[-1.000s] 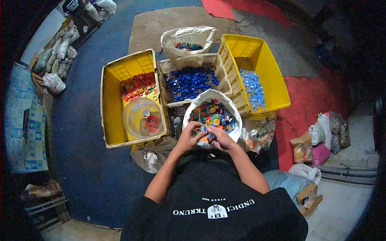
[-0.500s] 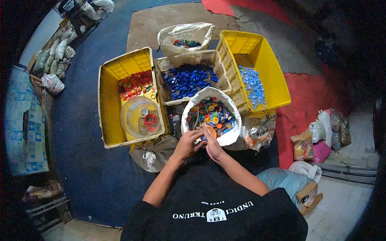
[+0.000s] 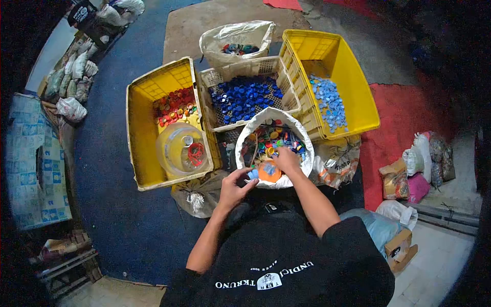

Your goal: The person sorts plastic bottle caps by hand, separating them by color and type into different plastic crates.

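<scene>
A white sack [image 3: 299, 134] with a rolled rim stands in front of me, full of mixed bottle caps [image 3: 273, 137]. At its near left rim, my left hand [image 3: 234, 189] is closed around light blue bottle caps [image 3: 253, 174]. My right hand [image 3: 288, 161] reaches down inside the sack, its fingers curled among the caps. Whatever is between those fingertips is too small to make out. Between the two hands, a large orange disc [image 3: 269, 176] lies near the sack's front edge.
A yellow crate [image 3: 134, 128] on the left has red caps and a clear round container [image 3: 176, 153]. Dark blue caps fill a white crate [image 3: 250, 65] in the middle. Light blue caps lie in the right yellow crate [image 3: 358, 97]. Behind stands another white sack [image 3: 220, 38].
My hands, together over the sack's near rim before, have come apart. The right one has moved forward into the caps; the left stays by the rim with light blue caps showing.
</scene>
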Action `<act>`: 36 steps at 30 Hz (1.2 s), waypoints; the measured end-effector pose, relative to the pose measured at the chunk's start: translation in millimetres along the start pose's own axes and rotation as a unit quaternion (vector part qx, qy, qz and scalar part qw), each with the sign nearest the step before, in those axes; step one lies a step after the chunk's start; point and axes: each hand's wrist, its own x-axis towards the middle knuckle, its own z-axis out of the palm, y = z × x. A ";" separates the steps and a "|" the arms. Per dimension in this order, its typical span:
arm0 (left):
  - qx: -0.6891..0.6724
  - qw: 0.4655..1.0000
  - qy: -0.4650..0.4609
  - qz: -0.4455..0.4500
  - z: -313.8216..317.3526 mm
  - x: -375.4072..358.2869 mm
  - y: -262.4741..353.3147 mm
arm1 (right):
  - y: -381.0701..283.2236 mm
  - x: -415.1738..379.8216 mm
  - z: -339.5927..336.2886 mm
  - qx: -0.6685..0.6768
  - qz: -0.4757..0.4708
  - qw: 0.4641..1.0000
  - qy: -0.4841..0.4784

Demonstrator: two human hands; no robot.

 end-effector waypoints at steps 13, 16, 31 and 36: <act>-0.074 0.997 0.020 -0.027 17.4 -6.1 -10.2 | 24.0 -14.7 6.8 0.050 0.033 0.996 -0.065; -0.083 0.995 0.012 -0.048 22.1 -0.3 -0.8 | 31.7 -22.4 9.6 0.093 0.031 0.994 -0.048; -0.095 0.989 0.101 -0.054 54.4 14.2 32.0 | 64.1 15.5 20.3 0.276 0.083 0.958 0.004; -0.111 0.979 0.139 -0.102 62.9 3.3 46.1 | 48.6 15.9 -5.3 0.103 0.005 0.981 -0.163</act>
